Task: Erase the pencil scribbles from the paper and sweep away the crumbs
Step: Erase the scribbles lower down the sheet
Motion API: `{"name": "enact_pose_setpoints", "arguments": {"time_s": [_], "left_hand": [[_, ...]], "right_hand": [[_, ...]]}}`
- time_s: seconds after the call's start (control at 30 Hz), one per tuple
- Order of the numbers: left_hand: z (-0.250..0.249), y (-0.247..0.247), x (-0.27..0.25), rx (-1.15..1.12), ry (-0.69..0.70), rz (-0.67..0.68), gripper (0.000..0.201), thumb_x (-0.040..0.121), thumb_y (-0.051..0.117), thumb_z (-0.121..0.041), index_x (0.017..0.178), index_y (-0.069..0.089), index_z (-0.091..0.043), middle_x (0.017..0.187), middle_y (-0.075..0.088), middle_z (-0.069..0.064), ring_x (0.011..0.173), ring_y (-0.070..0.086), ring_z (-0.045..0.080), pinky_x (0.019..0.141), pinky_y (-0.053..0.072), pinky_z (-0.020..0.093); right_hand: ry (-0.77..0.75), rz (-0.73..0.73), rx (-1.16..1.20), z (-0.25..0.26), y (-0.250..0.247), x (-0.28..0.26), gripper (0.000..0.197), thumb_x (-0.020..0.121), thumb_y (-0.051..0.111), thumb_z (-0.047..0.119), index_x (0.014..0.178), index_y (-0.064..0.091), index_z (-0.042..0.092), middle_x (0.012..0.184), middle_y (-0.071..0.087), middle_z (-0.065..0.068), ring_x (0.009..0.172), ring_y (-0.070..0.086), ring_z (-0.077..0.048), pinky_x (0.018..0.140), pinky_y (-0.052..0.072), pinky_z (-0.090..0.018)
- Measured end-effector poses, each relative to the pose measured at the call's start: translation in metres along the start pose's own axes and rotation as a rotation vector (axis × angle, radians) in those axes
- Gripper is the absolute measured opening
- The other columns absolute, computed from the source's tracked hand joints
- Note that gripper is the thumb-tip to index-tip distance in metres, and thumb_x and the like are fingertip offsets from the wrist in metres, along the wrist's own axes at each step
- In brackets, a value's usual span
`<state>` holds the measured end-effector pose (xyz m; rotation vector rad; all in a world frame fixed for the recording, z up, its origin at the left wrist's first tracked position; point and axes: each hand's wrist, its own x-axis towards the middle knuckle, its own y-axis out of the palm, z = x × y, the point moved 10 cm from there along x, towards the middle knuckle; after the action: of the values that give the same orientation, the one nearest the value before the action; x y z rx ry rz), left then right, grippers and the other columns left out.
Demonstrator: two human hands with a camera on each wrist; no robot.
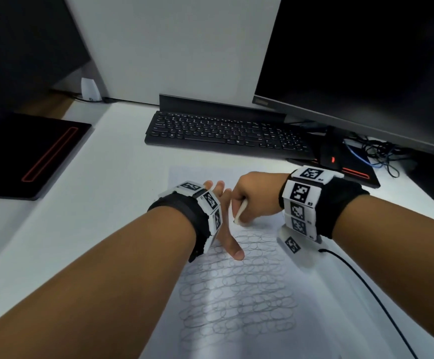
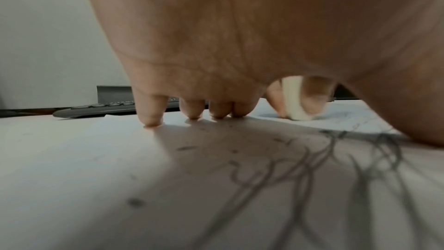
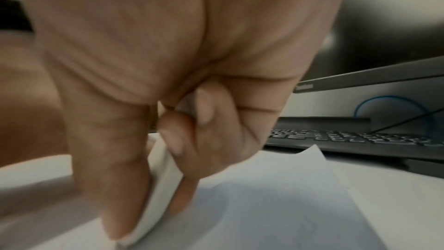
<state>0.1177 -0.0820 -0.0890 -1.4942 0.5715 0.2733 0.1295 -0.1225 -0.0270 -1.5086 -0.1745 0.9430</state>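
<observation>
A white sheet of paper (image 1: pixel 314 294) lies on the desk, its lower part covered in looping pencil scribbles (image 1: pixel 236 294). My right hand (image 1: pixel 252 195) grips a white eraser (image 1: pixel 240 212) between thumb and fingers, its tip down on the paper at the top of the scribbles. In the right wrist view the eraser (image 3: pixel 158 182) is pinched and pressed to the sheet. My left hand (image 1: pixel 223 229) lies flat with fingers spread, pressing the paper beside the eraser. In the left wrist view its fingertips (image 2: pixel 151 119) touch the sheet, and dark crumbs (image 2: pixel 186 148) lie scattered on the paper.
A black keyboard (image 1: pixel 226 132) sits behind the paper, with a dark monitor (image 1: pixel 366 60) at the back right. A black pad with a red stripe (image 1: pixel 29 154) lies on the left. A black cable (image 1: pixel 366 288) runs over the desk on the right, with tangled cords (image 1: pixel 376 154) farther back.
</observation>
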Motion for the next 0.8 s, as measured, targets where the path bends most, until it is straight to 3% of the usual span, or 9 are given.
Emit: {"name": "enact_pose_setpoints", "arguments": {"time_s": [0.07, 0.17, 0.23, 0.3, 0.4, 0.53, 0.67, 0.8], "left_hand": [[0.001, 0.001, 0.0, -0.013, -0.008, 0.013, 0.142, 0.051, 0.068, -0.085, 0.155, -0.011, -0.031, 0.161, -0.02, 0.008, 0.147, -0.019, 0.033, 0.118, 0.004, 0.059], [-0.003, 0.007, 0.006, 0.045, 0.028, 0.056, 0.144, 0.039, 0.053, -0.097, 0.155, -0.003, -0.035, 0.162, -0.016, 0.011, 0.146, -0.024, 0.035, 0.118, 0.0, 0.06], [-0.003, 0.005, 0.003, 0.037, 0.039, 0.031, 0.135, 0.054, 0.06, -0.09, 0.157, -0.002, -0.03, 0.163, -0.014, 0.009, 0.147, -0.021, 0.033, 0.118, -0.002, 0.059], [0.0, -0.003, -0.007, -0.02, -0.002, -0.019, 0.135, 0.06, 0.069, -0.079, 0.156, -0.007, -0.024, 0.163, -0.016, 0.006, 0.148, -0.016, 0.03, 0.118, 0.001, 0.057], [0.001, -0.004, -0.009, -0.045, -0.014, -0.031, 0.137, 0.059, 0.071, -0.077, 0.156, -0.008, -0.023, 0.163, -0.016, 0.006, 0.149, -0.015, 0.03, 0.118, 0.003, 0.057], [0.001, 0.004, 0.004, -0.008, 0.009, -0.002, 0.146, 0.048, 0.066, -0.088, 0.156, -0.01, -0.026, 0.162, -0.017, 0.01, 0.147, -0.02, 0.032, 0.119, 0.002, 0.058], [0.001, -0.004, -0.005, -0.023, -0.031, -0.028, 0.141, 0.057, 0.071, -0.079, 0.156, -0.011, -0.022, 0.163, -0.017, 0.006, 0.149, -0.015, 0.03, 0.119, 0.003, 0.056], [0.001, -0.002, -0.002, -0.017, -0.018, -0.028, 0.144, 0.052, 0.068, -0.084, 0.156, -0.01, -0.022, 0.162, -0.017, 0.009, 0.148, -0.016, 0.032, 0.12, 0.002, 0.056]], "right_hand": [[0.014, -0.028, -0.008, -0.001, -0.004, 0.002, 0.006, 0.078, 0.074, 0.017, 0.08, 0.072, 0.022, 0.073, 0.065, 0.011, 0.078, 0.062, -0.01, 0.071, 0.052, -0.027], [-0.054, 0.031, -0.012, 0.014, 0.01, -0.001, 0.009, 0.08, 0.074, 0.016, 0.081, 0.068, 0.023, 0.073, 0.06, 0.014, 0.073, 0.057, -0.006, 0.069, 0.048, -0.023], [-0.047, 0.046, -0.003, 0.009, 0.011, -0.003, 0.007, 0.08, 0.074, 0.018, 0.082, 0.069, 0.022, 0.072, 0.061, 0.015, 0.071, 0.056, -0.002, 0.066, 0.047, -0.022], [0.034, -0.014, 0.02, -0.011, 0.0, 0.001, 0.006, 0.078, 0.074, 0.018, 0.083, 0.073, 0.021, 0.076, 0.066, 0.013, 0.076, 0.062, -0.006, 0.068, 0.052, -0.024], [0.059, -0.053, 0.027, -0.015, -0.004, 0.003, 0.009, 0.076, 0.073, 0.016, 0.083, 0.073, 0.021, 0.076, 0.067, 0.011, 0.077, 0.063, -0.009, 0.069, 0.054, -0.025], [-0.032, 0.026, -0.005, 0.0, 0.008, -0.001, 0.007, 0.079, 0.073, 0.017, 0.083, 0.07, 0.021, 0.069, 0.06, 0.016, 0.067, 0.055, 0.002, 0.059, 0.042, -0.017], [0.045, -0.066, 0.037, -0.018, -0.004, 0.002, 0.006, 0.079, 0.072, 0.016, 0.083, 0.072, 0.021, 0.071, 0.062, 0.014, 0.068, 0.056, -0.001, 0.057, 0.042, -0.017], [-0.028, 0.037, 0.031, -0.006, 0.013, -0.003, 0.009, 0.078, 0.072, 0.018, 0.087, 0.072, 0.021, 0.074, 0.064, 0.013, 0.069, 0.056, 0.0, 0.062, 0.046, -0.02]]}}
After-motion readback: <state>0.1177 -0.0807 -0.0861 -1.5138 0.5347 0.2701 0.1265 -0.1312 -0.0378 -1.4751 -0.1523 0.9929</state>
